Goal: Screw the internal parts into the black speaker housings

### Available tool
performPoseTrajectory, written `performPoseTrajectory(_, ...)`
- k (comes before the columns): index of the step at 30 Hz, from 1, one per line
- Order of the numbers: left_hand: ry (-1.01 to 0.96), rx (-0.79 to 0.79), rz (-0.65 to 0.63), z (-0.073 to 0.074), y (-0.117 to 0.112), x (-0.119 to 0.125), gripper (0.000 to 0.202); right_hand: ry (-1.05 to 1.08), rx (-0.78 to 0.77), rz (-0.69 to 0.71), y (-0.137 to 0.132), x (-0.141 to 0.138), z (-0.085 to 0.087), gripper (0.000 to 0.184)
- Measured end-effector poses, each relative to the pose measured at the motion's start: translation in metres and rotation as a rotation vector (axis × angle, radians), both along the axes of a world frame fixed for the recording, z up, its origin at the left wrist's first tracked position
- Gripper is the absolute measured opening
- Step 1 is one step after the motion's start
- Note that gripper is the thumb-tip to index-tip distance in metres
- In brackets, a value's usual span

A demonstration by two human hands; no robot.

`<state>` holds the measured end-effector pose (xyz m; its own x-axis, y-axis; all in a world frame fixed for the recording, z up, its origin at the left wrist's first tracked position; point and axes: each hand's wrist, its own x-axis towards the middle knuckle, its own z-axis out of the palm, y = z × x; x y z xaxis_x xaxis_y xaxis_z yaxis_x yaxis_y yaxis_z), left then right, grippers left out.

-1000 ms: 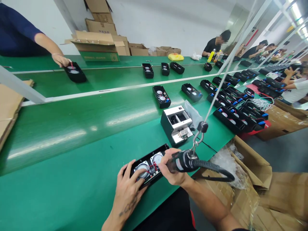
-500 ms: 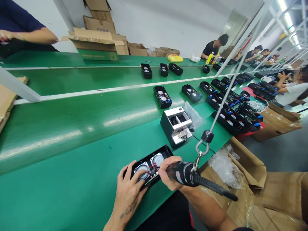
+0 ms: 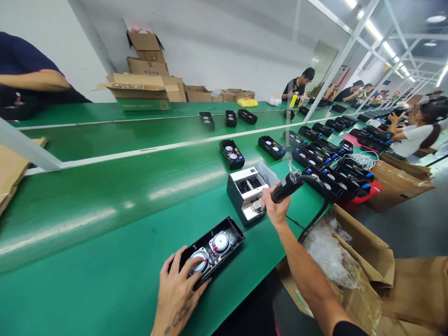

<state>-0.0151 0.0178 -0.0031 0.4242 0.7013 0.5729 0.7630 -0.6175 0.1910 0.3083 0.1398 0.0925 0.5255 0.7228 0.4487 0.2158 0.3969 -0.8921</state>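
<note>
An open black speaker housing (image 3: pixel 224 240) with two round drivers and red wires lies on the green table near its front edge. My left hand (image 3: pixel 177 289) rests on its near end with fingers spread over one driver. My right hand (image 3: pixel 275 207) is closed round a black electric screwdriver (image 3: pixel 287 185), which hangs from a cable. It holds the tool's tip at the small white and black screw feeder box (image 3: pixel 247 192) to the right of the housing.
Several more black housings (image 3: pixel 231 154) lie along the green belt (image 3: pixel 105 186), with a dense row at the right (image 3: pixel 332 172). Open cardboard boxes with plastic bags (image 3: pixel 350 261) stand below the table edge. Other people work at the far left and far right.
My right hand has lifted the screwdriver off the housing and carried it up and right to the feeder box. My left hand stays on the housing.
</note>
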Motion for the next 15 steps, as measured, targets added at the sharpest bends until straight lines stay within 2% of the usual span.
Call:
performPoseTrajectory(2,0.015,0.006,-0.003,0.002,0.0,-0.001,0.018,-0.006,-0.048,0.062,-0.004,0.0,-0.005,0.048)
performPoseTrajectory(7,0.033,0.002,0.008,0.006,-0.002,0.003,0.021,0.048,-0.249,0.431,-0.034,-0.009,0.0,0.044)
performPoseTrajectory(9,0.037,-0.029,0.021,0.006,-0.004,0.007,0.02,0.145,-0.237,0.543,-0.054,-0.024,0.001,0.047)
performPoseTrajectory(12,0.024,-0.077,0.041,0.006,-0.005,0.013,0.017,0.338,-0.135,0.666,-0.083,-0.061,-0.003,0.051)
performPoseTrajectory(15,-0.02,-0.109,0.057,0.005,-0.007,0.017,0.016,0.335,-0.097,0.705,-0.102,-0.101,-0.007,0.049)
